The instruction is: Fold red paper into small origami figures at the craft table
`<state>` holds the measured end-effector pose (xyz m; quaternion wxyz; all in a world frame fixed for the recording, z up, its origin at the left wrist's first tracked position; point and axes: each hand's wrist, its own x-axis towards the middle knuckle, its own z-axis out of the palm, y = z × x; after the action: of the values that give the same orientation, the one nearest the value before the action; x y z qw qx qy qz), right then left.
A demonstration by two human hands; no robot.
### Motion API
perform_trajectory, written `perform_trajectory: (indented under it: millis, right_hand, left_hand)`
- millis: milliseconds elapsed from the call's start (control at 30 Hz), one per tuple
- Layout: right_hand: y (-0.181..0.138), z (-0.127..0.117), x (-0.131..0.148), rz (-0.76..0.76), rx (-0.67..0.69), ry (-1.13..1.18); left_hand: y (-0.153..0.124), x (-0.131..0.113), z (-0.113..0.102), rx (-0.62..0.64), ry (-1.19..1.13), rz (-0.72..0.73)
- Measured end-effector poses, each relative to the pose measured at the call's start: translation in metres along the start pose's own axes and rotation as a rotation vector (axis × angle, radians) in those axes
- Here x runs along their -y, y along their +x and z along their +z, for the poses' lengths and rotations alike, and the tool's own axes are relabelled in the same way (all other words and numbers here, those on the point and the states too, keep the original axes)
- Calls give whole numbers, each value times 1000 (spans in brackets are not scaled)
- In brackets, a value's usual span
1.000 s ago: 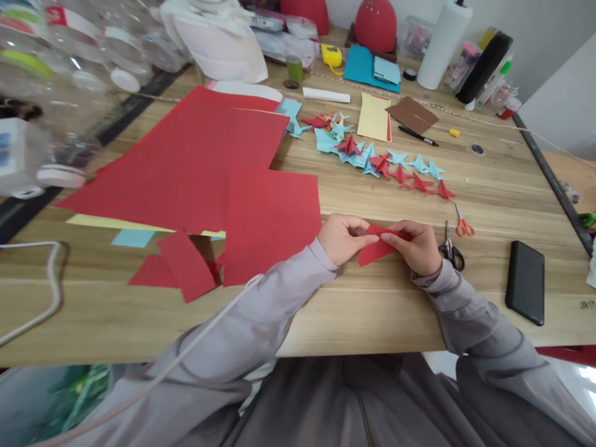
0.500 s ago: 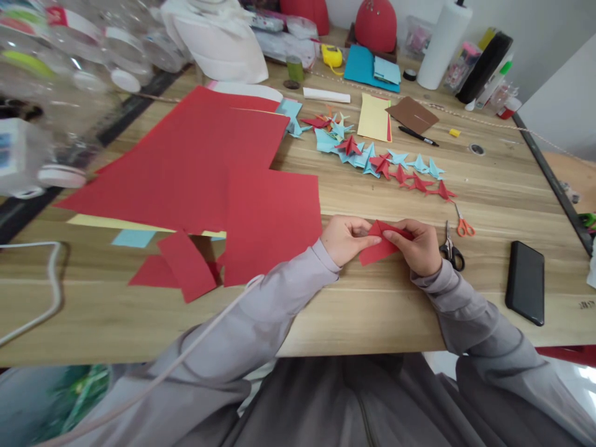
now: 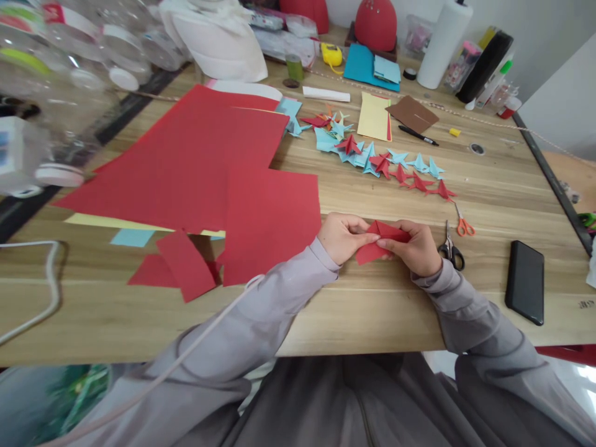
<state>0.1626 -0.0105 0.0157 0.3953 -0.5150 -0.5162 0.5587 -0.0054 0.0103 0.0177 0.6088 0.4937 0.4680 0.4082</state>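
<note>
A small folded red paper piece [image 3: 378,241] lies on the wooden table [image 3: 372,310] near its front edge, gripped from both sides. My left hand [image 3: 342,238] pinches its left end, fingers closed on the paper. My right hand [image 3: 416,248] pinches its right end, thumb pressing on the fold. Large red paper sheets [image 3: 209,167] lie just left of my hands. A row of finished red and light blue folded shapes [image 3: 386,161] lies farther back.
Scissors with black handles [image 3: 451,251] and small orange scissors [image 3: 462,223] lie right of my hands. A black phone [image 3: 526,282] rests at the right front. Red paper scraps [image 3: 181,267], a pen [image 3: 416,135], yellow paper [image 3: 375,117] and a paper towel roll [image 3: 442,43] are around.
My right hand's fingers have shifted slightly left along the red paper piece, pressing its fold. The piece looks a little more folded. Nothing else has moved.
</note>
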Motion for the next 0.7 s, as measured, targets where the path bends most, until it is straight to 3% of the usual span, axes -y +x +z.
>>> perform_trajectory:
  millis: [433,700]
  right_hand:
    - [3,-5,1,-84,-190,-70]
    - [6,-6,-1,-38,-221,-49]
  left_hand:
    - [-3,-7,3,75,66,-82]
    - [-3,0,3,47,160,9]
